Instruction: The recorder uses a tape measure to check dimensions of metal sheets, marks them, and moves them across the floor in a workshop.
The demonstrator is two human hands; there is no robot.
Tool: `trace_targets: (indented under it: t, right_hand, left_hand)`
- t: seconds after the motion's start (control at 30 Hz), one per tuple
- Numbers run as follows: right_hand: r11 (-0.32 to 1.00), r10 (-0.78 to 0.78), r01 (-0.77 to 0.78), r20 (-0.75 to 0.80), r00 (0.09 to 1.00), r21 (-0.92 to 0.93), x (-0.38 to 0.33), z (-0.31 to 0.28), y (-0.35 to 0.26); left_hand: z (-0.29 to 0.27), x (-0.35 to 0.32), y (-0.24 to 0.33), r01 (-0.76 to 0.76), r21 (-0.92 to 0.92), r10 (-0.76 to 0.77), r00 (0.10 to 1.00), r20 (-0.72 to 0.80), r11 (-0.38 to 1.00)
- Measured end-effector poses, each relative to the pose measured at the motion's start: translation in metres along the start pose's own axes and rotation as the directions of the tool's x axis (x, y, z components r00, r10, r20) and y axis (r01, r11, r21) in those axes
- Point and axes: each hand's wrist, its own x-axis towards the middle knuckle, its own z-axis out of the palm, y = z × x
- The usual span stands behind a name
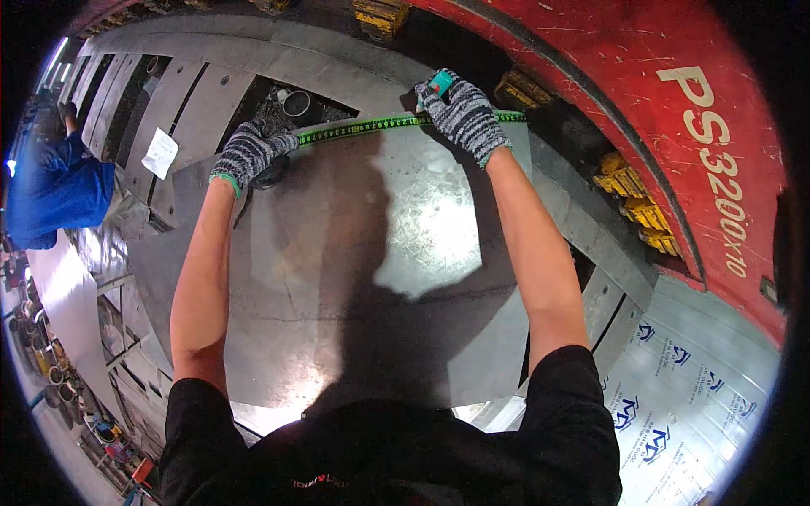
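A grey metal sheet (pixel 337 287) lies in front of me, with my arms' and head's shadow across it. Along its far edge runs a bright green tape measure blade (pixel 363 126) with black marks. My left hand (pixel 253 153), in a grey-and-white knit glove, is closed at the blade's left end; a dark rounded object (pixel 270 174), perhaps the tape's case, shows under its fingers. My right hand (pixel 462 114), gloved alike, is closed over the blade near its right part. Between its thumb and fingers sits a small teal object (pixel 440 82) whose kind I cannot make out.
A large red machine (pixel 658 110) with yellow blocks (pixel 637 198) along its lower edge rises at the far right. White paper (pixel 159 153) lies on the slotted metal bed (pixel 181 101). A person in blue (pixel 63 190) works at far left. Film-covered panels (pixel 683 396) lie lower right.
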Motion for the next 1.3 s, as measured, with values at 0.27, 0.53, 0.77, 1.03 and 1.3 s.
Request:
trace_targets:
  t: [0.27, 0.53, 0.77, 1.03, 1.3]
  right_hand:
    - [1.000, -0.005, 0.005, 0.015, 1.000, -0.002, 0.001, 0.000, -0.001]
    - [1.000, -0.009, 0.009, -0.036, 0.999, 0.008, -0.001, 0.003, 0.001]
    - [1.000, -0.022, 0.022, -0.011, 1.000, -0.022, -0.001, 0.002, 0.000]
    - [0.999, -0.035, 0.036, -0.035, 0.999, 0.011, -0.002, 0.001, -0.002]
    - [0.811, 0.156, -0.014, -0.193, 0.969, 0.585, -0.005, 0.002, -0.009]
  left_hand:
    - [-0.002, 0.001, 0.002, -0.008, 0.055, 0.007, 1.000, 0.021, 0.998]
    - [-0.006, -0.019, 0.020, -0.122, -0.058, 0.114, 0.985, -0.130, 0.991]
    - [-0.011, -0.023, 0.030, -0.097, -0.068, 0.092, 0.993, -0.079, 0.993]
    - [-0.003, -0.015, 0.016, -0.095, -0.012, 0.093, 0.989, -0.118, 0.995]
    - [-0.008, -0.021, 0.023, -0.068, -0.067, 0.063, 0.996, -0.064, 0.995]
